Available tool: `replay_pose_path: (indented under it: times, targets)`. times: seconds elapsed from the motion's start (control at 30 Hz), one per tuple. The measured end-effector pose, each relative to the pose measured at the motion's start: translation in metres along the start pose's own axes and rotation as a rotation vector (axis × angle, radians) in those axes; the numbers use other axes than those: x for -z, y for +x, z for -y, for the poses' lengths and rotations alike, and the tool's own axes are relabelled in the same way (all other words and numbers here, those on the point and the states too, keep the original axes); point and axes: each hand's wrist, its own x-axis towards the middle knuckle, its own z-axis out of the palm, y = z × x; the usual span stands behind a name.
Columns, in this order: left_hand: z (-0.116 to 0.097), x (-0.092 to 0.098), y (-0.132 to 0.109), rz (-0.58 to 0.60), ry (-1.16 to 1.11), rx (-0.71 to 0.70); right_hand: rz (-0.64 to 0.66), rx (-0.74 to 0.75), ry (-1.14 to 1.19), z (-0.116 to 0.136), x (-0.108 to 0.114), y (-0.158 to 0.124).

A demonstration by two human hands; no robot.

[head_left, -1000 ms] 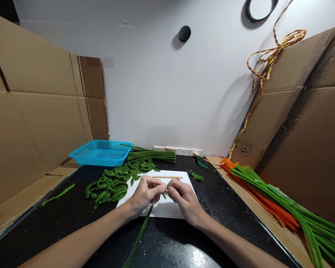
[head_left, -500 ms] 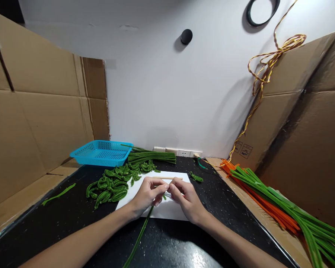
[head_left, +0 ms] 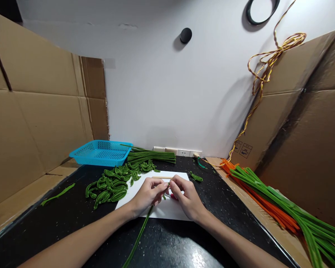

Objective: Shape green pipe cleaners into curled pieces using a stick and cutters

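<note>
Leftmost, a cardboard panel (head_left: 39,96) walls off the frame's side, with a loose green strip (head_left: 58,193) at lower left. Next come a blue basket (head_left: 100,162), a heap of curled green pieces (head_left: 111,186) and, behind it, a stem bundle (head_left: 153,156). At lower centre, the left hand (head_left: 149,191) pinches a green fuzzy stem (head_left: 138,238) that trails to the bottom edge; the right hand (head_left: 186,195) pinches its tip. Both hands block part of the white sheet (head_left: 167,213); the right partly hides a red object (head_left: 172,196), its hold on that unclear. At lower right lie green strips (head_left: 290,208) over orange ones (head_left: 276,214).
</note>
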Motion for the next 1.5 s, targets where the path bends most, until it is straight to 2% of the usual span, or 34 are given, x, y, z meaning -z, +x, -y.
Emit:
replay_pose_path:
  times: [0.23, 0.47, 0.57, 0.63, 0.7, 0.8, 0.87, 1.1, 1.23, 1.5]
  targets:
    - [-0.002, -0.001, 0.0, -0.002, -0.103, 0.048, -0.005, 0.038, -0.054, 0.001, -0.001, 0.0]
    - [0.004, -0.001, 0.001, 0.021, -0.146, 0.002, 0.103, 0.093, -0.228, 0.002, 0.004, 0.003]
    - [0.006, -0.001, 0.003, -0.006, -0.126, -0.009, 0.097, 0.111, -0.307, -0.004, 0.013, 0.007]
    - [0.007, -0.001, 0.005, -0.022, -0.116, -0.004, 0.061, 0.099, -0.411, -0.009, 0.023, 0.011]
    - [0.007, 0.0, 0.006, -0.04, -0.113, -0.01, 0.078, 0.079, -0.543, -0.012, 0.036, 0.016]
    - [0.006, 0.002, 0.007, -0.07, -0.114, -0.041, 0.225, 0.019, -0.595, -0.011, 0.05, 0.02]
    - [0.004, 0.004, 0.007, -0.097, -0.092, -0.054, 0.355, 0.057, -0.565, -0.009, 0.054, 0.021]
    - [-0.001, 0.006, 0.007, -0.147, -0.105, -0.018, 0.398, 0.172, -0.713, -0.008, 0.044, 0.016]
    - [-0.003, 0.004, 0.006, -0.132, -0.119, 0.016, 0.414, 0.218, -0.706, -0.012, 0.042, 0.015]
    - [-0.003, 0.005, 0.007, -0.138, -0.127, -0.029, 0.414, 0.255, -0.648, -0.034, 0.032, 0.015]
